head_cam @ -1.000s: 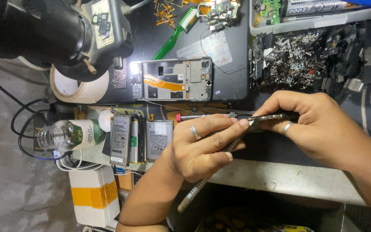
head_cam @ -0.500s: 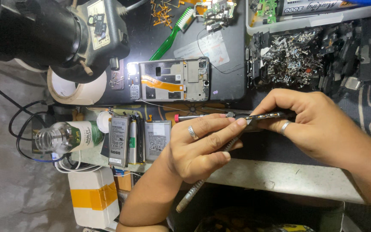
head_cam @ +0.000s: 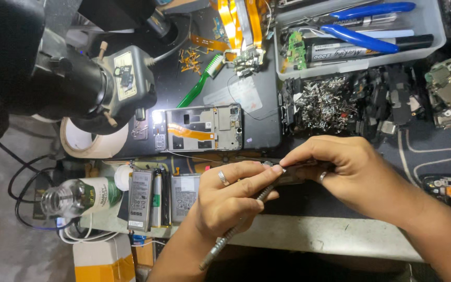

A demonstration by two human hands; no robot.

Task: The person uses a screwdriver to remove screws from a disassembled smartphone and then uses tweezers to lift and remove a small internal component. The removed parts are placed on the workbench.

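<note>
Both hands meet over the front edge of the bench, closed on one thin tool. The left hand pinches a slim metal tool between thumb and first finger, near its tip, and the knurled grey shaft runs down and out below the palm. The right hand closes its fingertips on a small dark part at the same point, so the two grips touch each other there; what exactly this part is I cannot tell. The tool looks light, stiff and thin, and its rough shaft gives a good place to hold it; the dark part seems small and probably easy to bend or drop, so it is better held by its edges. Just behind the hands lies an opened phone frame under a bright lamp, beside a green toothbrush. To the left stand some flat batteries, a clear bottle and a roll of tape. Behind the right hand is a heap of small metal scraps, and further back a grey tray with blue pliers.
</note>
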